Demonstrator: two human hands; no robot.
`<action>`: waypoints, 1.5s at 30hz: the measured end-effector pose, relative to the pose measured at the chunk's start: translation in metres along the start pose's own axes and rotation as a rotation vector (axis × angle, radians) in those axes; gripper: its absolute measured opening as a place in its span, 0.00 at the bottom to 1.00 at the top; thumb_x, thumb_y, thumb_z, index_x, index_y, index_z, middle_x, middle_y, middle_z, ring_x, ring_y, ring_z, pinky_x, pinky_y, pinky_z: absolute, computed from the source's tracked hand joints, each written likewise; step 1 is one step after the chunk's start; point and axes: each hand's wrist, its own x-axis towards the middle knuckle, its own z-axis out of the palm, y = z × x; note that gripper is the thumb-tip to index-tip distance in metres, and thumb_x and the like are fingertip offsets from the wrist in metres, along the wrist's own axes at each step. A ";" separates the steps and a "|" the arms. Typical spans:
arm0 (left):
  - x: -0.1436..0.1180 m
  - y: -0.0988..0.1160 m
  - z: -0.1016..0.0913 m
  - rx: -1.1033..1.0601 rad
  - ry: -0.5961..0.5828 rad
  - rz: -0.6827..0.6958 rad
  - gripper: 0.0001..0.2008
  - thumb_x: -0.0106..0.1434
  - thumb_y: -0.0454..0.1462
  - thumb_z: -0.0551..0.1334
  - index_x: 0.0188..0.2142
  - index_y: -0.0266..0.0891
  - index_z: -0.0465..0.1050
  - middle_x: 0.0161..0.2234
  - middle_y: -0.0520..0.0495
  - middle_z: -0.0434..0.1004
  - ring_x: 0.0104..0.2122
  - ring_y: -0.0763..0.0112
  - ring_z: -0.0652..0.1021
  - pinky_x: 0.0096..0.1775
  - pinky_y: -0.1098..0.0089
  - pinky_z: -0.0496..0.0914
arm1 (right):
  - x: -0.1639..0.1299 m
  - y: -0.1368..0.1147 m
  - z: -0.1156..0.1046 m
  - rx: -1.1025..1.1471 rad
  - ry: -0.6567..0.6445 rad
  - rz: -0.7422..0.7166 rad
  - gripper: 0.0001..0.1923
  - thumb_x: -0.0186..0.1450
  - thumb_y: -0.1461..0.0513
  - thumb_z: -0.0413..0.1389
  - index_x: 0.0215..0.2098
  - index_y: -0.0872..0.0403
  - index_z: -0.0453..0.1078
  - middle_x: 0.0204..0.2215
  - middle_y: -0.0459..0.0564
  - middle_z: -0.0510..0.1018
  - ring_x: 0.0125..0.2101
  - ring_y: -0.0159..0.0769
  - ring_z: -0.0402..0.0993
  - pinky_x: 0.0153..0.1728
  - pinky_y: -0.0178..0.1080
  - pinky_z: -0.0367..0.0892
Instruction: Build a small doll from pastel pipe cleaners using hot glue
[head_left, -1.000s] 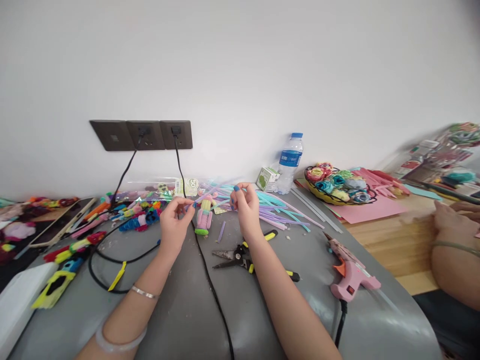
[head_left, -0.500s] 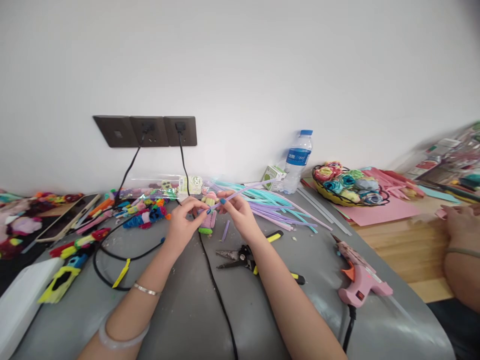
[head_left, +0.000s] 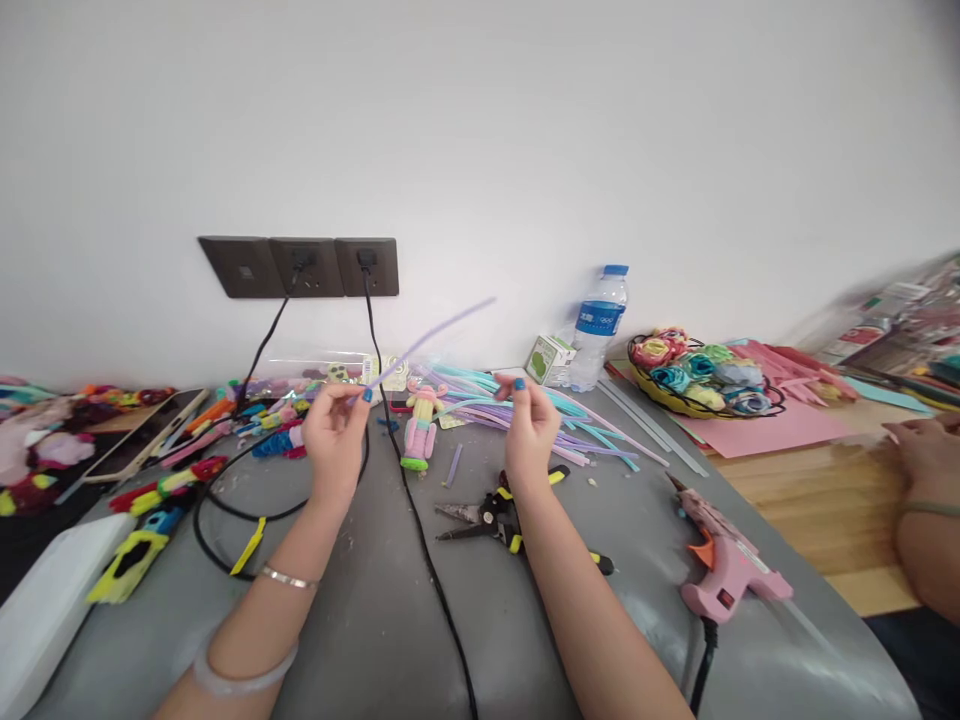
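My left hand (head_left: 335, 430) is closed in a pinch on one end of a light purple pipe cleaner (head_left: 435, 330), which slants up to the right with its far end free. Raised apart from it, my right hand (head_left: 531, 425) has its thumb and fingers curled together; whether anything is between them is hidden. Between the hands, a small pipe-cleaner figure (head_left: 420, 430) in pink, yellow and green stands on the grey table (head_left: 360, 620). A short purple piece (head_left: 453, 465) lies beside it. Behind my right hand spread purple, turquoise and pink pipe cleaners (head_left: 592, 425).
Yellow-and-black pliers (head_left: 487, 515) lie under my right forearm. A pink glue gun (head_left: 724, 575) rests at right, near a water bottle (head_left: 600, 325) and a basket of flowers (head_left: 697, 375). Black cords (head_left: 424, 530) cross the table. A co-worker's hand (head_left: 922, 445) is far right.
My hands have moved apart, the left one to the left with the purple pipe cleaner, the right one to the right. The pipe cleaner's far end now rises free, and the figure shows fully.
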 end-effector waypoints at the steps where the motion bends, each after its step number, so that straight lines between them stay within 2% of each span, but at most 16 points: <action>1: -0.003 0.002 0.002 0.017 -0.068 0.037 0.03 0.60 0.37 0.64 0.33 0.39 0.73 0.31 0.50 0.74 0.32 0.70 0.74 0.35 0.71 0.68 | -0.002 0.000 0.004 0.075 -0.135 0.063 0.17 0.68 0.50 0.52 0.36 0.53 0.76 0.25 0.47 0.74 0.30 0.37 0.72 0.38 0.42 0.69; 2: -0.007 0.004 0.004 0.040 -0.148 0.078 0.01 0.61 0.35 0.63 0.32 0.40 0.74 0.30 0.50 0.73 0.32 0.70 0.73 0.35 0.71 0.68 | -0.004 0.000 0.008 0.150 -0.274 0.136 0.18 0.68 0.49 0.54 0.36 0.53 0.76 0.22 0.45 0.72 0.27 0.35 0.70 0.34 0.41 0.68; 4: -0.013 0.008 0.008 0.082 -0.296 0.149 0.03 0.61 0.33 0.62 0.32 0.40 0.74 0.31 0.50 0.73 0.33 0.70 0.73 0.35 0.71 0.67 | -0.009 0.000 0.016 0.280 -0.483 0.262 0.18 0.64 0.47 0.59 0.40 0.52 0.75 0.24 0.44 0.73 0.25 0.33 0.68 0.30 0.38 0.67; 6: -0.018 0.012 0.011 0.086 -0.405 0.193 0.04 0.61 0.31 0.61 0.31 0.40 0.74 0.30 0.50 0.74 0.33 0.70 0.74 0.34 0.71 0.67 | -0.012 0.001 0.020 0.372 -0.563 0.344 0.19 0.61 0.46 0.63 0.39 0.52 0.74 0.26 0.45 0.75 0.26 0.33 0.69 0.29 0.37 0.67; 9: -0.022 0.015 0.014 0.051 -0.473 0.174 0.05 0.60 0.30 0.62 0.31 0.40 0.75 0.30 0.50 0.74 0.32 0.70 0.74 0.34 0.72 0.67 | -0.014 0.001 0.021 0.465 -0.565 0.437 0.17 0.60 0.48 0.65 0.35 0.51 0.72 0.25 0.44 0.75 0.26 0.32 0.69 0.29 0.36 0.67; 13: -0.023 0.013 0.015 -0.078 -0.488 0.026 0.03 0.59 0.31 0.63 0.31 0.39 0.75 0.30 0.50 0.74 0.32 0.70 0.73 0.34 0.71 0.67 | -0.014 0.000 0.019 0.558 -0.574 0.541 0.17 0.58 0.49 0.68 0.33 0.52 0.72 0.23 0.43 0.75 0.26 0.31 0.70 0.30 0.34 0.67; 16: -0.022 0.011 0.014 -0.196 -0.513 -0.061 0.02 0.58 0.32 0.65 0.31 0.39 0.76 0.29 0.50 0.73 0.31 0.70 0.74 0.34 0.71 0.68 | -0.014 -0.002 0.018 0.606 -0.590 0.584 0.17 0.57 0.50 0.69 0.33 0.52 0.72 0.22 0.42 0.74 0.25 0.30 0.69 0.29 0.33 0.66; 19: -0.022 0.011 0.014 -0.253 -0.563 -0.091 0.02 0.59 0.32 0.66 0.31 0.40 0.77 0.30 0.50 0.73 0.32 0.69 0.74 0.35 0.70 0.69 | -0.014 -0.003 0.018 0.621 -0.597 0.598 0.16 0.57 0.51 0.69 0.32 0.52 0.72 0.21 0.41 0.72 0.23 0.28 0.66 0.27 0.33 0.64; 23: -0.023 0.013 0.013 -0.261 -0.668 -0.128 0.01 0.60 0.34 0.66 0.32 0.40 0.77 0.32 0.48 0.75 0.33 0.68 0.75 0.36 0.68 0.70 | -0.014 -0.005 0.017 0.612 -0.621 0.585 0.16 0.57 0.51 0.69 0.34 0.52 0.75 0.21 0.40 0.71 0.22 0.28 0.64 0.27 0.33 0.62; 29: -0.022 0.020 0.011 -0.229 -0.877 -0.223 0.03 0.60 0.35 0.66 0.30 0.39 0.76 0.33 0.46 0.76 0.35 0.67 0.74 0.38 0.67 0.69 | -0.016 -0.007 0.015 0.591 -0.710 0.592 0.15 0.58 0.51 0.68 0.38 0.51 0.78 0.24 0.42 0.74 0.24 0.29 0.66 0.30 0.35 0.64; 31: -0.021 0.019 0.011 -0.263 -0.866 -0.298 0.05 0.59 0.37 0.67 0.30 0.38 0.75 0.32 0.47 0.75 0.34 0.67 0.74 0.36 0.68 0.69 | -0.016 -0.006 0.015 0.598 -0.684 0.575 0.14 0.58 0.51 0.68 0.36 0.51 0.77 0.23 0.42 0.74 0.23 0.29 0.66 0.29 0.34 0.64; 32: -0.020 0.018 0.011 -0.289 -0.817 -0.350 0.07 0.58 0.39 0.68 0.30 0.39 0.75 0.32 0.47 0.74 0.33 0.67 0.74 0.35 0.69 0.69 | -0.015 -0.006 0.016 0.606 -0.644 0.560 0.14 0.58 0.51 0.69 0.35 0.51 0.77 0.23 0.42 0.74 0.23 0.29 0.66 0.29 0.34 0.64; 35: -0.018 0.013 0.013 -0.356 -0.575 -0.528 0.14 0.54 0.45 0.72 0.33 0.39 0.77 0.31 0.48 0.73 0.31 0.70 0.72 0.31 0.72 0.67 | -0.013 -0.004 0.017 0.601 -0.517 0.512 0.14 0.55 0.51 0.70 0.31 0.51 0.77 0.22 0.42 0.74 0.24 0.30 0.69 0.29 0.35 0.66; 37: -0.017 0.012 0.014 -0.376 -0.472 -0.620 0.17 0.50 0.47 0.74 0.33 0.38 0.79 0.28 0.49 0.72 0.28 0.73 0.69 0.29 0.73 0.64 | -0.012 -0.002 0.018 0.577 -0.487 0.488 0.15 0.55 0.50 0.70 0.31 0.51 0.76 0.23 0.43 0.75 0.25 0.31 0.71 0.30 0.36 0.68; 40: -0.016 0.013 0.015 -0.383 -0.442 -0.686 0.19 0.45 0.48 0.76 0.30 0.37 0.79 0.24 0.52 0.69 0.24 0.76 0.66 0.27 0.74 0.61 | -0.012 0.000 0.018 0.530 -0.519 0.462 0.16 0.56 0.50 0.69 0.31 0.52 0.76 0.22 0.43 0.76 0.26 0.32 0.72 0.31 0.36 0.69; 45: -0.016 0.017 0.016 -0.327 -0.438 -0.683 0.20 0.43 0.49 0.77 0.27 0.37 0.78 0.23 0.52 0.70 0.24 0.76 0.65 0.26 0.74 0.60 | -0.014 0.001 0.018 0.437 -0.580 0.436 0.17 0.58 0.48 0.67 0.31 0.52 0.74 0.23 0.44 0.76 0.26 0.33 0.72 0.31 0.38 0.71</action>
